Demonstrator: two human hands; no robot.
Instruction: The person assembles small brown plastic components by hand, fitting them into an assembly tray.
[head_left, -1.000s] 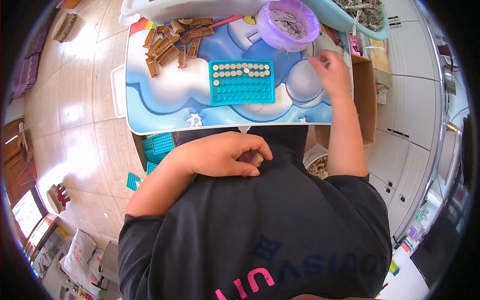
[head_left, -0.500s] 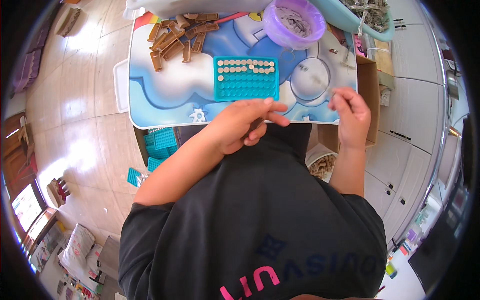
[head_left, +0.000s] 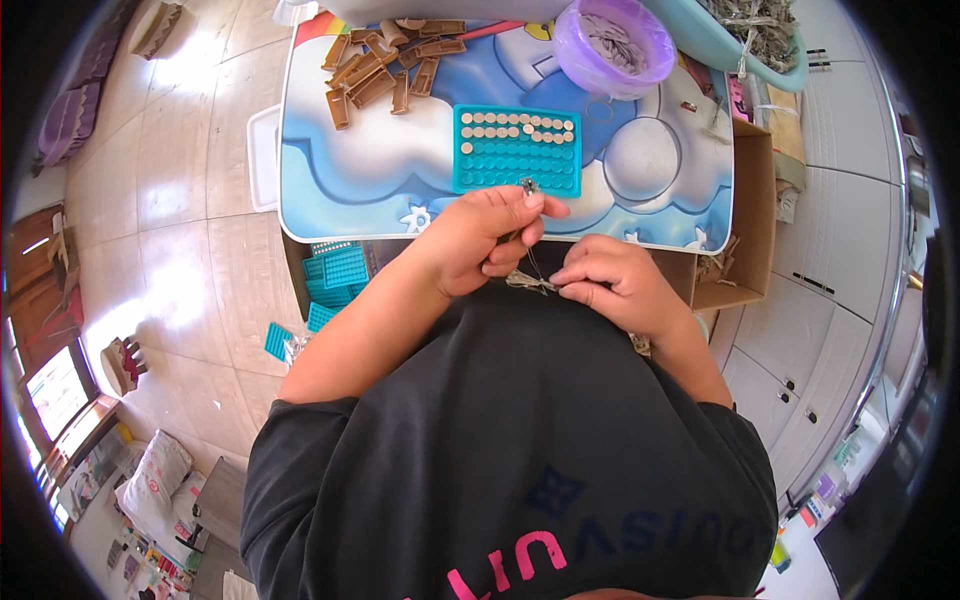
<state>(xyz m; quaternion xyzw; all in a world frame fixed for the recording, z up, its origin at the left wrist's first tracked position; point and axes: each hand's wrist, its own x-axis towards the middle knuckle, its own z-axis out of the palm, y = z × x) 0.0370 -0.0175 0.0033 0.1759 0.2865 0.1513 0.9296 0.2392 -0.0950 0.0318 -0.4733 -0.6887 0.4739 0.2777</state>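
In front of me at the table's near edge, my left hand (head_left: 480, 232) is closed, with thumb and forefinger pinching a small dark metallic piece (head_left: 530, 187). From it, thin wires (head_left: 533, 262) run down toward my right hand (head_left: 618, 283). That hand is closed too, its fingertips pinching the wires near a pale looped bundle (head_left: 522, 281) by my shirt. Just beyond my left hand lies a teal tray (head_left: 517, 178) with round wells. Small beige discs (head_left: 490, 118) fill its two far rows, and one more sits at the left of the third row.
Brown trough-shaped pieces (head_left: 372, 85) lie heaped at the far left of the table (head_left: 340, 190). A purple lined bowl (head_left: 655, 60) of grey strips and a light-blue basin (head_left: 785, 75) stand far right. A cardboard box (head_left: 752, 220) is at right; teal trays (head_left: 338, 268) lie low left.
My right hand has come left and down from the table's right side to meet the wires below my left hand. A small dark piece now shows at my left fingertips.
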